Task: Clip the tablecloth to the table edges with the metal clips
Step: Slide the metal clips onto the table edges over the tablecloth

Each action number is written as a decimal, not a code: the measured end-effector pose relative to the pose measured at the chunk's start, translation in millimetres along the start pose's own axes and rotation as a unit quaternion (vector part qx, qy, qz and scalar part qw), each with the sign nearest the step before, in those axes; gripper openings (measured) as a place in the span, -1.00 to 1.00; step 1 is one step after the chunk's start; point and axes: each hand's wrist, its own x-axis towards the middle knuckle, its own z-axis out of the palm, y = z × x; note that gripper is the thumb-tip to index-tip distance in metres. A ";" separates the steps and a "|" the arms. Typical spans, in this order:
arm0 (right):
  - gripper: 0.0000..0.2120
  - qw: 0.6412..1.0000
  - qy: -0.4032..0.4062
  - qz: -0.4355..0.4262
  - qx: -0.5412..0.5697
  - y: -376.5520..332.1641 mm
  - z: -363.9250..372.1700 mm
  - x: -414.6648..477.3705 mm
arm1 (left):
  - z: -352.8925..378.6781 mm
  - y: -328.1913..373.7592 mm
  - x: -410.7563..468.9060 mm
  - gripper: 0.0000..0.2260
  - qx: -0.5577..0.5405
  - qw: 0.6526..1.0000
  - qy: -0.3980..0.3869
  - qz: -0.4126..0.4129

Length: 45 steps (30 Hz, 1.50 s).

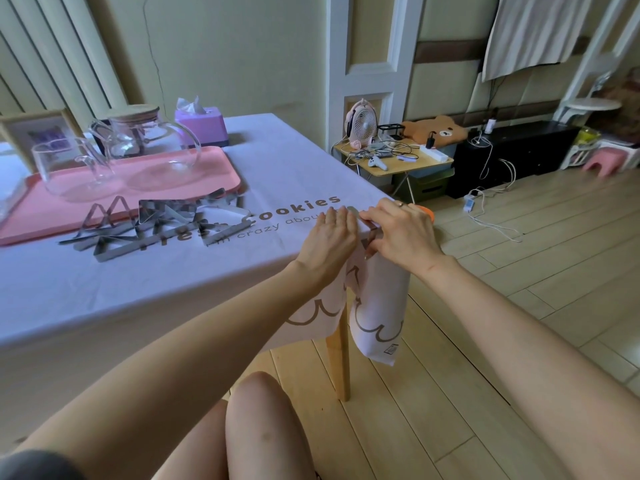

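Head view: left hand (332, 233) flat on tablecloth (277, 168), right hand (401, 233) gripping a clip (373, 233); spare clips (156, 223) beside pink tray (221, 168)

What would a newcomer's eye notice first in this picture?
First, the two hands at the table corner: the left hand presses flat on the lilac tablecloth, and the right hand grips a metal clip at the edge. Then the pile of spare clips in front of the pink tray with glass jugs.
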 end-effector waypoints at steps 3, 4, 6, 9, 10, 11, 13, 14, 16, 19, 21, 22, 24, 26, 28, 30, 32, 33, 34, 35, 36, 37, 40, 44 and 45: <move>-0.57 1.000 0.011 0.000 -0.010 -0.3 1.2 0.4 | -1.6 1.7 0.0 -0.52 -0.011 1.000 0.003 -0.004; -0.57 1.000 0.013 0.000 -0.010 -0.3 1.1 0.6 | -2.0 2.1 0.0 -0.53 -0.016 1.000 0.006 -0.005; -0.58 1.000 0.012 -0.001 -0.008 0.0 1.5 0.6 | -1.2 2.1 0.6 -0.53 -0.022 1.000 0.010 -0.009; -0.62 1.000 0.009 0.007 0.028 -0.6 2.1 0.3 | 0.2 1.5 2.0 -0.52 -0.019 1.000 0.012 -0.012; -0.63 0.998 0.003 0.026 0.059 0.5 2.5 -0.1 | 0.4 1.3 2.6 -0.52 -0.022 1.000 0.013 -0.012; -0.63 0.994 -0.009 0.051 0.100 2.8 3.2 -0.3 | 1.1 0.9 3.5 -0.53 -0.026 0.999 0.017 -0.012; -0.61 0.981 -0.026 0.084 0.175 9.0 4.0 -0.9 | 1.1 -0.7 4.0 -0.55 -0.039 0.999 0.028 -0.014; -0.60 0.976 -0.027 0.086 0.196 11.7 4.1 -0.8 | 0.9 -2.1 4.4 -0.56 -0.050 0.998 0.039 -0.015; -0.61 0.973 -0.021 0.083 0.213 12.8 5.2 -1.1 | 0.5 -4.4 5.6 -0.52 -0.071 0.996 0.045 -0.013; -0.66 0.968 -0.006 0.104 0.228 8.0 7.9 -2.7 | 1.4 -5.6 7.5 -0.48 -0.057 0.998 0.029 -0.003; -0.69 0.967 -0.002 0.110 0.228 6.2 9.4 -3.5 | 1.4 -5.5 8.2 -0.51 -0.042 0.999 0.033 0.003; -0.71 0.969 -0.002 0.109 0.223 6.1 9.6 -3.5 | 2.3 -5.8 8.8 -0.53 -0.041 0.998 0.042 0.005; -0.72 0.972 -0.006 0.108 0.207 6.5 8.4 -3.1 | 3.3 -6.3 8.9 -0.57 -0.046 0.998 0.051 0.002; -0.73 0.977 -0.010 0.102 0.188 6.7 6.4 -2.4 | 2.9 -6.4 9.1 -0.58 -0.045 0.997 0.056 -0.005; -0.76 0.981 -0.019 0.094 0.167 6.5 3.4 -1.8 | 1.8 -5.0 10.1 -0.58 -0.037 0.998 0.053 -0.004; -0.78 0.986 -0.029 0.089 0.140 6.4 -0.1 0.0 | 3.4 -4.7 11.2 -0.57 -0.017 0.999 0.048 0.003; -0.79 0.988 -0.037 0.093 0.119 4.9 -4.0 1.6 | 1.1 -4.8 9.0 -0.55 0.000 0.999 0.035 0.005; -0.78 0.988 -0.039 0.097 0.113 3.5 -5.4 2.0 | -0.8 -4.9 6.8 -0.54 0.014 0.999 0.035 -0.005; -0.78 0.988 -0.043 0.099 0.107 1.8 -6.3 2.0 | 0.9 -4.2 6.3 -0.52 0.026 0.999 0.038 -0.012; -0.77 0.989 -0.049 0.098 0.102 0.0 -7.0 1.7 | 4.9 -2.5 6.5 -0.50 0.017 0.999 0.034 -0.008; -0.75 0.989 -0.058 0.097 0.098 -1.3 -7.7 1.4 | 8.4 -0.8 7.1 -0.48 0.013 0.999 0.033 0.004; -0.74 0.988 -0.070 0.096 0.096 -2.2 -9.0 1.3 | 8.1 0.4 6.6 -0.46 0.014 1.000 0.026 0.009; -0.66 0.985 -0.110 0.090 0.099 -3.1 -16.2 3.1 | 4.8 -3.4 1.4 -0.44 -0.011 1.000 0.020 -0.014; -0.70 0.975 -0.108 0.099 0.167 -13.0 -24.5 12.3 | 7.0 -20.6 -15.3 -0.45 -0.040 0.998 0.009 -0.049; -0.72 0.973 -0.101 0.099 0.182 -19.4 -23.8 16.3 | 6.8 -26.4 -21.2 -0.45 -0.039 0.998 0.009 -0.054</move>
